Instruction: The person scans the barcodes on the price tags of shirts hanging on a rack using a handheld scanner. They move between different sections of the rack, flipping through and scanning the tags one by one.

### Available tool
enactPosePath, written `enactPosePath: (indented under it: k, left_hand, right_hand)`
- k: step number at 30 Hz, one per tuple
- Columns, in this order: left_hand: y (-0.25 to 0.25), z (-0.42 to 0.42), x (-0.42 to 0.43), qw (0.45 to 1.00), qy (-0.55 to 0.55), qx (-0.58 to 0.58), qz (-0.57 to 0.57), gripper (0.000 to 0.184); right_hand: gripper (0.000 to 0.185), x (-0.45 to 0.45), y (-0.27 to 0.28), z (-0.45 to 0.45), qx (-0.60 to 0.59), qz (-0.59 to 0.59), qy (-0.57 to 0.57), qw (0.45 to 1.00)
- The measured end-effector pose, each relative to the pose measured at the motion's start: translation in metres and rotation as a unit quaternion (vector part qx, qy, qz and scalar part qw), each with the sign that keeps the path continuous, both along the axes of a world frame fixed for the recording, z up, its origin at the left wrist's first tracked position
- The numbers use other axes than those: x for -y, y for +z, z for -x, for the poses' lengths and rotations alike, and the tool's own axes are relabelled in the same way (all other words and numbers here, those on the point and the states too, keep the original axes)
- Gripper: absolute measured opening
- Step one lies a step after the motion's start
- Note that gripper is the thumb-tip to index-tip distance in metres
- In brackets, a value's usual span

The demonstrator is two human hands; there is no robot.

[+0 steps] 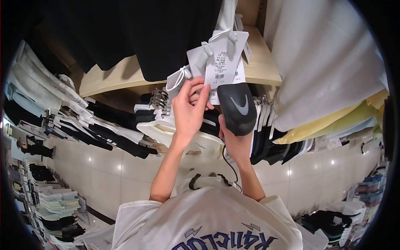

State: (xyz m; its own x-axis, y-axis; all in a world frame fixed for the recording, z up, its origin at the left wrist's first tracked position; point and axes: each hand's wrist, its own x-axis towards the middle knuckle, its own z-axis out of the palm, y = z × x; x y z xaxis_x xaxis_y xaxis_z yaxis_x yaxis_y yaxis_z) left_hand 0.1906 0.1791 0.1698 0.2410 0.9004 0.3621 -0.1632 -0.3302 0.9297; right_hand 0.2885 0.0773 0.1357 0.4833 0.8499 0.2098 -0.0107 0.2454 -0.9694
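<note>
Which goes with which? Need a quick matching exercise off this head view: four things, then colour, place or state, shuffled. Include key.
Column 1
1. Scanner
2. Price tags
3. Shelf
4. Left hand

Column 2
A. White, with printed text and barcodes
B. Fingers at the lower edge of the hanging labels
C. Black, with a grey curved mark on top
D. Pale wood

Pairs: 1-C, 2-A, 3-D, 4-B
</note>
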Motion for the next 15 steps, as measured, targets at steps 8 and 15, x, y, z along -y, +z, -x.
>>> enactPosePath:
  k: [8, 15]
  left_hand:
    - [-0.008, 0.005, 0.001, 0.999, 0.032, 0.015, -0.021, 0.026]
    - [-0.012, 0.003, 0.003, 0.998, 0.048, 0.027, -0.037, 0.025]
  right_hand:
    - [0.011, -0.003, 0.002, 0.005, 0.0, 0.021, 0.017, 1.0]
    - [0.01, 0.001, -0.001, 0.004, 0.011, 0.002, 0.023, 1.0]
